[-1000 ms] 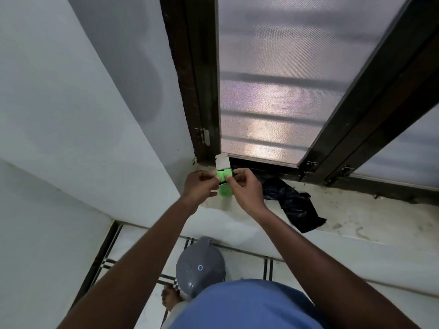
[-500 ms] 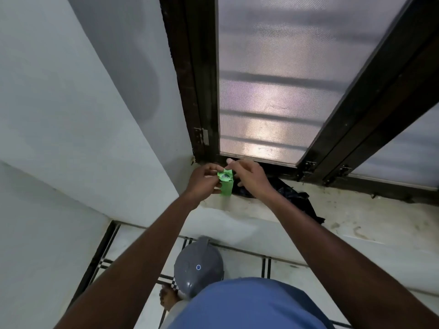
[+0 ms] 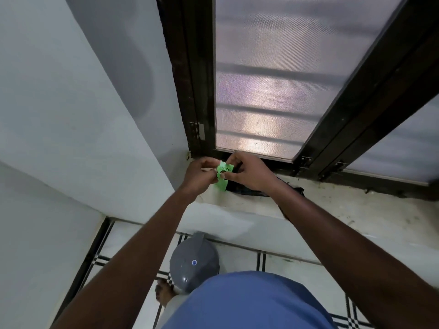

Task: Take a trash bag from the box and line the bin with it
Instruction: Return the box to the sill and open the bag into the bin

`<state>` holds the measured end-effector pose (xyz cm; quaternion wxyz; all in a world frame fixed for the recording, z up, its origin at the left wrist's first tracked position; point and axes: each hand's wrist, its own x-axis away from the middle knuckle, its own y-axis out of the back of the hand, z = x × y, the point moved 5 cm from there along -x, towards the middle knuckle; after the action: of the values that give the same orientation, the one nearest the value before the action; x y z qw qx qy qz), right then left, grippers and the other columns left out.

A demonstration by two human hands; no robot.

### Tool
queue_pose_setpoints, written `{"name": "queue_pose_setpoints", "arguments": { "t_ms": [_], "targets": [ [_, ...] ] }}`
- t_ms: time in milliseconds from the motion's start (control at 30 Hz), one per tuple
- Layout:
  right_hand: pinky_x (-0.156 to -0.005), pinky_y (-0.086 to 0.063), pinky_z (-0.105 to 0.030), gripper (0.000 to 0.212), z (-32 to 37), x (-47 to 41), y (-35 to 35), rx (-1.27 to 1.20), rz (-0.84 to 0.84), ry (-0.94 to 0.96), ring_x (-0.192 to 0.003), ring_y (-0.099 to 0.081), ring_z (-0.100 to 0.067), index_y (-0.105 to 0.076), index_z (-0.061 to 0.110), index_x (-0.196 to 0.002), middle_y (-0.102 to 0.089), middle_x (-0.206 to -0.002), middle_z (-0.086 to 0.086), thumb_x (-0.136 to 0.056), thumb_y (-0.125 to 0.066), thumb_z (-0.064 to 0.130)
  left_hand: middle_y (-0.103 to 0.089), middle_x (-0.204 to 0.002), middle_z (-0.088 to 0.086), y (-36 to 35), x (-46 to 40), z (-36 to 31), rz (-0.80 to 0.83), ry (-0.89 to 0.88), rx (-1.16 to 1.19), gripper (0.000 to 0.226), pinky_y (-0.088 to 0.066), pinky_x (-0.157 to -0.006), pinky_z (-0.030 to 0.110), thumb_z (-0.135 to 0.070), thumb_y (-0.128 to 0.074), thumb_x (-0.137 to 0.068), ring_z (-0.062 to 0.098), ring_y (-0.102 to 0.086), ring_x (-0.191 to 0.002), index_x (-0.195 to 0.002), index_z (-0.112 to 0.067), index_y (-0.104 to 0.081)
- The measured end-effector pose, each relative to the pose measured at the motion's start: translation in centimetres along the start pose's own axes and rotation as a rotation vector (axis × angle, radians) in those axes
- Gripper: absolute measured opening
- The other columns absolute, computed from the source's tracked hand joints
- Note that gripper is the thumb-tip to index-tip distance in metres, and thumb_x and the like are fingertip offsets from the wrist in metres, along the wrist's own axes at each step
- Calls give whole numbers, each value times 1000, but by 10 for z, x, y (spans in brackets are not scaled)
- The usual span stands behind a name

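A small green box (image 3: 223, 176) with dark print stands on the window sill (image 3: 344, 214), at its left end. My left hand (image 3: 198, 174) pinches the box's top left side. My right hand (image 3: 249, 174) grips its top right side, fingers curled over the flap. A black trash bag (image 3: 247, 191) lies crumpled on the sill behind and under my right wrist, mostly hidden by it. The grey bin (image 3: 193, 264) with its lid down stands on the floor below, against the wall under the sill.
A dark-framed frosted window (image 3: 273, 91) rises right behind the box. A white wall (image 3: 83, 115) closes the left side. My bare foot (image 3: 164, 293) rests on the tiled floor next to the bin.
The box's white flap, upright one second ago, is folded down under my fingers. Both hands have risen slightly toward the window, and my right arm now covers more of the black bag.
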<state>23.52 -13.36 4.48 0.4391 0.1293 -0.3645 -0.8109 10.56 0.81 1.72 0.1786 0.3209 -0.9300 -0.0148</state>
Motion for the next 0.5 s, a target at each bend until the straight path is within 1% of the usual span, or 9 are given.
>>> {"name": "queue_pose_setpoints", "arguments": {
  "t_ms": [67,133,200,233,300,333,400,500],
  "targets": [
    [-80,-64,-53,37,-2,-3,2,14,-16,-17,-85,-71,-17,-69,33,-113,-74,-100,7,-87,-92,48,-74,-120,6,-2,4,2,-25,32,38,34,-67,-92,42,10,-71,-93,29,-74,-114,-117,-14,-70],
    [-78,-64,-52,39,-2,-4,4,29,-17,-35,-84,-72,-16,-68,33,-115,-74,-99,7,-88,-91,50,-71,-131,3,-5,11,8,-46,25,-41,42,-65,-87,36,8,-71,-92,22,-73,-108,-128,-14,-69],
    [-76,-64,-49,40,-2,-5,4,49,-15,-37,-83,-72,-13,-68,33,-115,-74,-99,9,-88,-91,51,-70,-133,-5,-11,18,15,-48,-53,-191,45,-60,-79,28,-7,-78,-93,16,-73,-100,-134,-21,-67],
    [-76,-64,-47,39,-2,-4,4,55,-14,-36,-83,-71,-12,-68,32,-115,-74,-99,9,-89,-90,51,-70,-133,-7,-15,20,18,-48,-103,-254,48,-60,-81,27,-17,-82,-91,15,-73,-102,-137,-23,-66],
    [-74,-63,-45,38,0,-5,5,65,-13,-30,-82,-71,-12,-68,32,-115,-74,-98,10,-90,-89,50,-74,-130,-8,-19,23,23,-62,-165,-337,56,-62,-89,32,-34,-87,-87,14,-72,-110,-139,-24,-67],
    [-73,-62,-44,37,0,-5,5,69,-13,-27,-81,-70,-12,-67,31,-114,-73,-98,9,-90,-89,50,-76,-127,-8,-21,24,23,-78,-178,-362,57,-63,-91,36,-41,-87,-86,13,-72,-110,-137,-24,-68],
    [-70,-59,-41,37,2,-6,6,88,-6,-20,-81,-69,-12,-67,31,-114,-73,-97,9,-91,-87,52,-80,-120,-9,-20,26,22,-130,-200,-409,55,-64,-90,43,-51,-82,-86,13,-74,-107,-133,-25,-71],
    [-69,-57,-39,38,2,-8,6,115,0,-21,-81,-68,-10,-66,31,-115,-72,-99,10,-92,-86,53,-81,-112,-10,-20,28,24,-177,-201,-410,50,-64,-88,46,-54,-79,-87,11,-75,-102,-129,-27,-73]
  ]
}}
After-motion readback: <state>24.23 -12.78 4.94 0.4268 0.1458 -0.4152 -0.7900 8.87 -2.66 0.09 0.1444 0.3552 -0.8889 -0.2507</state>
